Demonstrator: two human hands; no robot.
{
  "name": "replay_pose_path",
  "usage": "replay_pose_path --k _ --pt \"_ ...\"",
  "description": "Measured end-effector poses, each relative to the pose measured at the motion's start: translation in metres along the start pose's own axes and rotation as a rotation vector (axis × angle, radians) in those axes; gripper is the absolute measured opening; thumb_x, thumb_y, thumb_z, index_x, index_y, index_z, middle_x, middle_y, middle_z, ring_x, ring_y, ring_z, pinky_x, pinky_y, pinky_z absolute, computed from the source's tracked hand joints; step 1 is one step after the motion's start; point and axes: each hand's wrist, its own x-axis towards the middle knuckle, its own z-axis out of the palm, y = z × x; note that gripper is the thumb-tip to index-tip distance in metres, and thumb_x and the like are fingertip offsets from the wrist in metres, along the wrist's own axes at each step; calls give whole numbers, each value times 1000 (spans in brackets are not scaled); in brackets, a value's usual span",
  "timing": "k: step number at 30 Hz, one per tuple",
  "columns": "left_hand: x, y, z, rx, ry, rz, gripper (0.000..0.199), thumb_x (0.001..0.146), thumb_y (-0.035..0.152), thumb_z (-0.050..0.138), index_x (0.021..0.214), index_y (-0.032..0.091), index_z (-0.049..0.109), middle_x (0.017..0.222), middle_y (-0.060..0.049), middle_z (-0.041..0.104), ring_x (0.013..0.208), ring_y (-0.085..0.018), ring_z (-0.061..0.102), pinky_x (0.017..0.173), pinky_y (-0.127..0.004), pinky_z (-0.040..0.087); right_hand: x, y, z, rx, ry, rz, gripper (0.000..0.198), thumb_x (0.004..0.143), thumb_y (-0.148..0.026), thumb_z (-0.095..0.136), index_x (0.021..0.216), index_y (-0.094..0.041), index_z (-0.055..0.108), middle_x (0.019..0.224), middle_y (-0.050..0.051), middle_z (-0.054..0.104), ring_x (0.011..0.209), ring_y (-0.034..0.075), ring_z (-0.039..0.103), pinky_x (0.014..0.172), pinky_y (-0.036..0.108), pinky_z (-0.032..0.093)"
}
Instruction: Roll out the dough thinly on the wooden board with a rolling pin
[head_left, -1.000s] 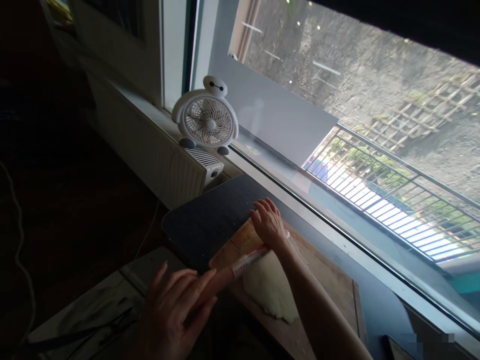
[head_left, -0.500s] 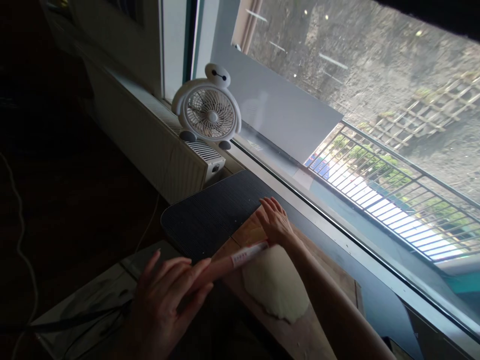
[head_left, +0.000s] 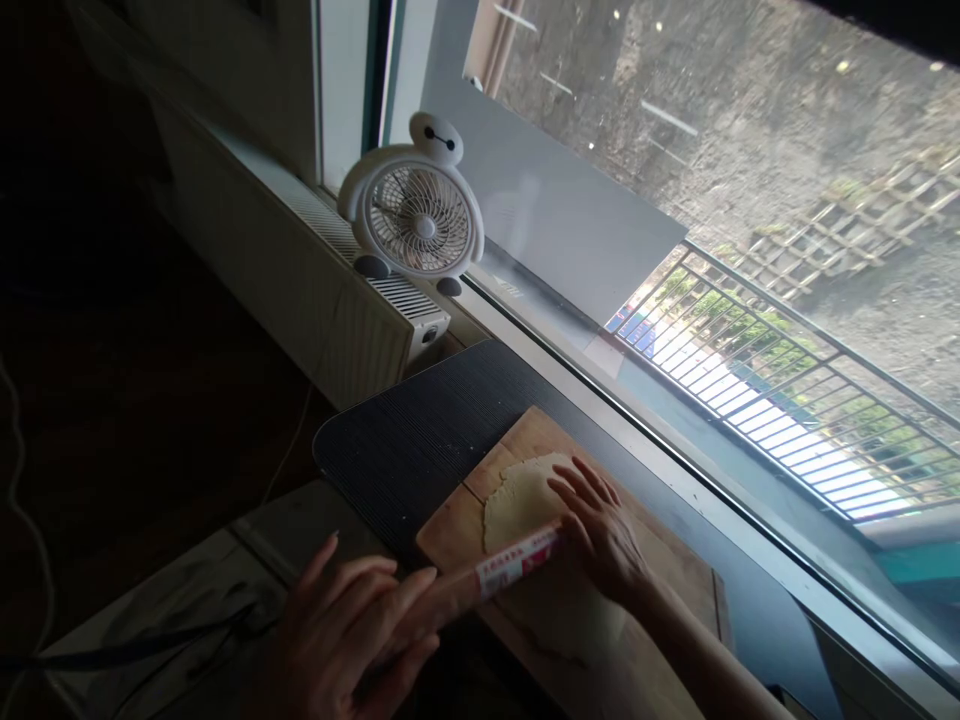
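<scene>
A wooden rolling pin point(head_left: 469, 592) with a red and white printed label lies across a flat sheet of pale dough point(head_left: 517, 497). The dough has a ragged edge and rests on a wooden board point(head_left: 679, 560). My left hand point(head_left: 349, 625) holds the near-left end of the pin, thumb below and fingers along the top. At the other end, my right hand point(head_left: 604, 535) bears on the pin with its palm, fingers reaching forward over the dough. Part of the dough is hidden behind the pin and my right hand.
The board sits on a dark table point(head_left: 420, 450) beside a large window point(head_left: 570, 215). A white fan point(head_left: 424, 225) with a character's head stands on a radiator point(head_left: 360, 330) past the table's far corner. A pale cable point(head_left: 289, 450) hangs by the table's left side.
The rolling pin and my right hand have come back towards me over the dough, uncovering its far edge and the board's far corner. My left hand has shifted slightly down and right.
</scene>
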Motion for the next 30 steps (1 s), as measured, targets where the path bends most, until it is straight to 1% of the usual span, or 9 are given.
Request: replay_pose_path --k 4,6,9,14,16,19,25,27,30 --pt "12 -12 0 30 61 -103 47 82 28 61 126 25 48 102 -2 67 98 -20 60 107 -53 29 105 5 8 24 7 183 42 97 -42 31 131 -26 50 142 2 43 138 24 24 107 47 31" --pt "13 -13 0 46 95 -123 43 83 30 59 125 25 49 102 -2 66 98 -20 60 107 -54 28 134 1 12 34 21 281 47 95 -46 34 133 -22 48 143 7 42 137 26 28 107 47 32" --pt "8 -6 -1 52 63 -121 44 83 29 59 126 25 50 102 -2 66 99 -20 59 107 -52 28 113 -10 11 22 58 257 51 94 -48 36 136 -21 44 145 7 39 138 26 26 107 46 33" --pt "-9 11 4 -36 65 -52 45 83 24 56 127 27 49 94 0 66 97 -17 61 109 -48 29 -12 -19 0 -29 19 89 49 95 -38 38 143 -30 33 145 2 39 139 26 23 110 50 29" --pt "-9 9 5 -41 58 -38 45 82 23 57 126 27 50 94 0 66 97 -18 61 109 -48 28 -32 -18 -2 -38 21 81 52 95 -39 39 145 -29 29 146 3 38 139 26 23 110 50 29" --pt "-1 -2 3 -2 7 -20 48 80 28 63 126 26 50 96 0 67 100 -19 60 108 -48 30 3 -13 1 -59 27 111 45 96 -39 34 140 -29 37 147 2 36 140 26 20 111 52 24" --pt "13 -19 -1 69 95 -115 43 83 34 59 124 25 51 98 -1 67 95 -20 62 106 -53 30 150 -17 15 24 4 289 52 94 -49 37 137 -20 44 147 9 36 138 27 24 109 48 27" --pt "9 -15 0 76 85 -127 43 83 33 58 124 25 51 98 -1 67 96 -20 61 105 -52 31 152 -24 14 28 14 284 55 92 -51 39 137 -20 43 147 9 35 138 28 24 108 47 28" --pt "-2 -2 2 38 54 -100 45 82 27 58 126 25 50 97 -1 67 97 -19 61 106 -48 31 94 -29 7 7 -2 169 50 93 -49 38 138 -25 42 147 6 35 139 26 21 109 47 29"
